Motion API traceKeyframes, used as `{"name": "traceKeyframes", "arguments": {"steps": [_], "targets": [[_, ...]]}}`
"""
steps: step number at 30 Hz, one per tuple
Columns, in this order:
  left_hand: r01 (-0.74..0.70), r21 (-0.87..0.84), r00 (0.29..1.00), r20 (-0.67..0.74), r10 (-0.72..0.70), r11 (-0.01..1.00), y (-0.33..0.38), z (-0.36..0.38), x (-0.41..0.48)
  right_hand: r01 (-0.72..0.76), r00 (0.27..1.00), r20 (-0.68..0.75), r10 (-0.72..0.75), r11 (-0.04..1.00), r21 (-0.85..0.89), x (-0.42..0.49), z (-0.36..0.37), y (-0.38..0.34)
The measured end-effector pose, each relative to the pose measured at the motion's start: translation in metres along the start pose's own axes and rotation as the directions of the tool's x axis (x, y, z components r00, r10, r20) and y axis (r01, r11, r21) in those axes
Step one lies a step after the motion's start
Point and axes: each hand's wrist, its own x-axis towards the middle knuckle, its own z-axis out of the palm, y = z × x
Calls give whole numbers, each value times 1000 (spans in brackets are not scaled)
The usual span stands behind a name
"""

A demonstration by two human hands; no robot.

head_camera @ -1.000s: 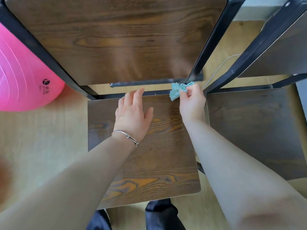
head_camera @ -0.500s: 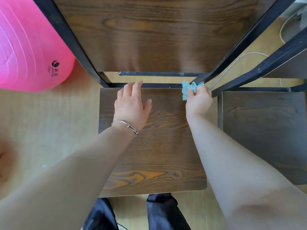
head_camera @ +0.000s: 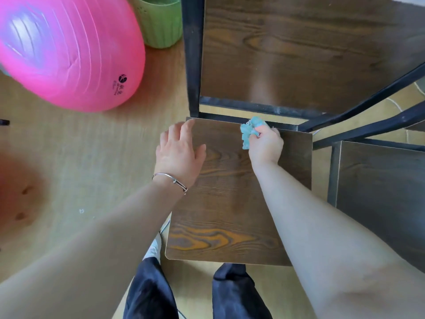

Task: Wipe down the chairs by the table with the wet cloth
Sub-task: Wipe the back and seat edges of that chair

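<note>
The fingers of my right hand (head_camera: 265, 146) are curled tight around the crumpled blue cloth (head_camera: 249, 132), which sits at the back edge of the chair seat (head_camera: 230, 203), against the black rail there. My left hand (head_camera: 180, 155) lies on the seat's back left corner, fingers straight and a little spread, holding nothing. A thin bracelet (head_camera: 170, 178) circles that wrist. Behind the seat rises the dark wooden backrest (head_camera: 299, 54). A second chair (head_camera: 379, 192) stands just right of the seat. Left of the seat, on the floor (head_camera: 92, 157), rest a pink ball (head_camera: 69, 49) and, farther back, a green bin (head_camera: 161, 21).
</note>
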Motion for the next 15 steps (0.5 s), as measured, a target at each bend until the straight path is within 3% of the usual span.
{"name": "traceKeyframes", "arguments": {"steps": [12,15], "targets": [[58,-7,997,-57,-59,998,-90,-56,-35,200,948,237,-215,976,84,-113,78,-88],[61,-1,995,-75,-61,998,-107,-66,-46,174,940,269,-209,974,147,-133,82,-96]]}}
